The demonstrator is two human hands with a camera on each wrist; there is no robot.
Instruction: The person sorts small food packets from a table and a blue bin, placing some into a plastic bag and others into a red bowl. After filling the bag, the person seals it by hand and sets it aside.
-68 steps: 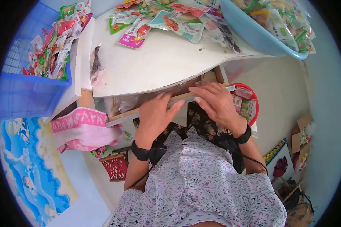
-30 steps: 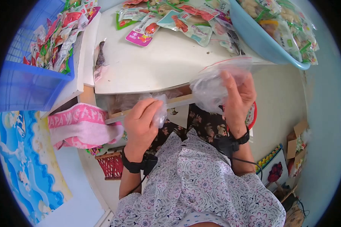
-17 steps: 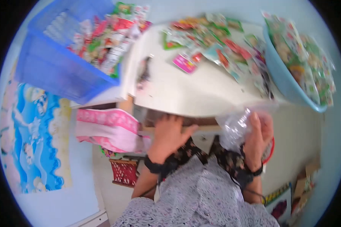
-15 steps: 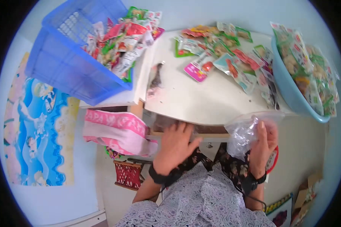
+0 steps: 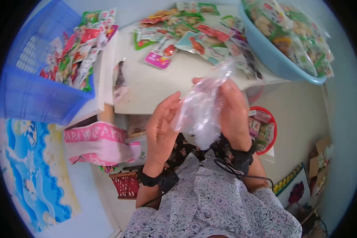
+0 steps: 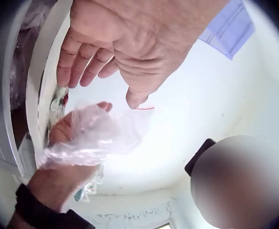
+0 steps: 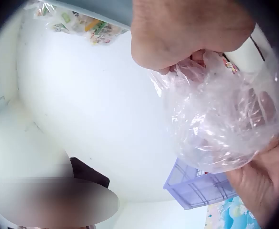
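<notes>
In the head view a crumpled clear plastic bag (image 5: 202, 109) hangs in front of the body, held by the right hand (image 5: 235, 115). The right wrist view shows that hand (image 7: 192, 33) with its fingers curled into the bag (image 7: 220, 114). The left hand (image 5: 161, 133) is beside the bag's left side, fingers loosely bent and palm facing it. In the left wrist view the left hand (image 6: 130, 43) has its fingers spread above the bag (image 6: 96, 136); whether its thumb touches the plastic, I cannot tell.
Colourful snack packets (image 5: 194, 43) lie on the white table (image 5: 146, 93). A blue basket (image 5: 39, 93) of packets stands left, a light blue basin (image 5: 265, 49) of packets right. Below are a partly open drawer (image 5: 138, 126), a pink towel (image 5: 97, 144) and a red-rimmed container (image 5: 274, 131).
The left hand has come up out of the drawer to the bag's left side. The right hand has brought the bag up and toward the middle. The head view has shifted.
</notes>
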